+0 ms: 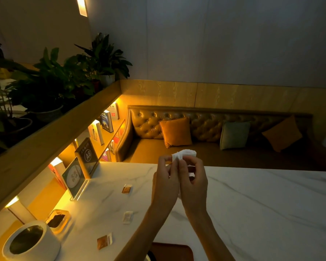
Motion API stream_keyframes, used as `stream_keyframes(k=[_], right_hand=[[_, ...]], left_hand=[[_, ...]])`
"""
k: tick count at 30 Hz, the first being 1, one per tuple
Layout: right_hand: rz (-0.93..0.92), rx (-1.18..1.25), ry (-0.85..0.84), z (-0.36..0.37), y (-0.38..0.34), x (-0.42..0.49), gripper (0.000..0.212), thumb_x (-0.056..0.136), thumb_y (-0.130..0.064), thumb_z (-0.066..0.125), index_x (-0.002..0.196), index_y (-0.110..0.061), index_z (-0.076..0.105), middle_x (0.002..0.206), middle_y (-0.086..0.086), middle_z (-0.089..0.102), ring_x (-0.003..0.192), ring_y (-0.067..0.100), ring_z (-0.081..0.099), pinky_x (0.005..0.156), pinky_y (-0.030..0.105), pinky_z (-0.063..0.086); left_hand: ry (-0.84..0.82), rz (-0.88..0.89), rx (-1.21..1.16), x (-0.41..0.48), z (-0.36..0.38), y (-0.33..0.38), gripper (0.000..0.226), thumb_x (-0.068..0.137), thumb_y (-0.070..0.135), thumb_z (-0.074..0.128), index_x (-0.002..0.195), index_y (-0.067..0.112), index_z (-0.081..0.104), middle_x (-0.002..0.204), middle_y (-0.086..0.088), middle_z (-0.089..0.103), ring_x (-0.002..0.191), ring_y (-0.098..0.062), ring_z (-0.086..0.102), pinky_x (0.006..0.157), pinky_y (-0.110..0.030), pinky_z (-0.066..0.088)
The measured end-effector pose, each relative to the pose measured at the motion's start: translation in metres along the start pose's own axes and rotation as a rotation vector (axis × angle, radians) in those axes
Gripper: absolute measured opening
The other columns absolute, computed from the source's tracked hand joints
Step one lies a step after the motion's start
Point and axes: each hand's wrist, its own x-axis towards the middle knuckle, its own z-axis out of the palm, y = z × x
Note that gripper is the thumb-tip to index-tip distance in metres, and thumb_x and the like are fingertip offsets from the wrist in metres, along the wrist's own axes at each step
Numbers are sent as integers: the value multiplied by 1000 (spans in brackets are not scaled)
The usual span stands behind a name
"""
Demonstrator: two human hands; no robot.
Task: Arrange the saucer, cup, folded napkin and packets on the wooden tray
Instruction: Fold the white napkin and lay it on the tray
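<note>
Above marble table (252, 204), 2 raised hands (179, 178) pinch napkin (184, 154).

A crumpled white napkin (184, 155) is held aloft, while three small packets (126, 189) lie apart on the marble surface (262, 204).

Both hands cover most of the white napkin (184, 155), leaving only its top showing. The bottom edge cuts off the white cup (31, 242) and a brown shape (174, 251). Print on the 3 packets (104, 242) is too small to read.
</note>
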Motion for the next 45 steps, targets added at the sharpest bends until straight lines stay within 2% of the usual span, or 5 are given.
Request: stream_keyframes(k=[22, 26, 29, 34, 45], right_hand=[[-39, -57, -127, -18, 12, 6, 28, 87, -45, 52, 110, -31, 58, 108, -10, 57, 99, 10, 58, 76, 14, 54], [455, 73, -298, -36, 33, 26, 76, 73, -71, 55, 129, -20, 53, 133, 8, 55, 121, 25, 54, 98, 47, 50], [753, 402, -435, -44, 39, 27, 57, 79, -52, 58, 119, -12, 59, 123, 13, 64, 105, 25, 67, 85, 41, 57], [698, 474, -506, -46, 40, 23, 50, 89, -48, 52, 125, -14, 57, 120, 16, 66, 107, 37, 65, 92, 59, 51], [611, 253, -330, -45, 35, 25, 33, 79, -55, 56, 95, -30, 69, 94, 1, 76, 83, 20, 74, 62, 34, 61]], left_hand=[[-299, -262, -286, 16, -47, 3, 28, 92, 35, 58, 119, 29, 52, 110, 1, 68, 95, -14, 70, 70, -27, 60], [-359, -355, -357, 21, -64, 2, 38, 91, 32, 59, 126, 19, 52, 116, -7, 68, 102, -26, 70, 82, -40, 60], [-392, -403, -398, 22, -72, -3, 39, 89, 29, 60, 125, 17, 54, 116, -9, 69, 103, -27, 70, 78, -38, 59], [-365, -487, -471, 22, -74, -12, 49, 84, 27, 63, 129, 13, 52, 121, -11, 67, 106, -29, 69, 85, -44, 59], [-473, -569, -359, 20, -69, -25, 55, 85, 27, 69, 135, 16, 47, 123, -10, 66, 106, -28, 69, 91, -50, 56]])
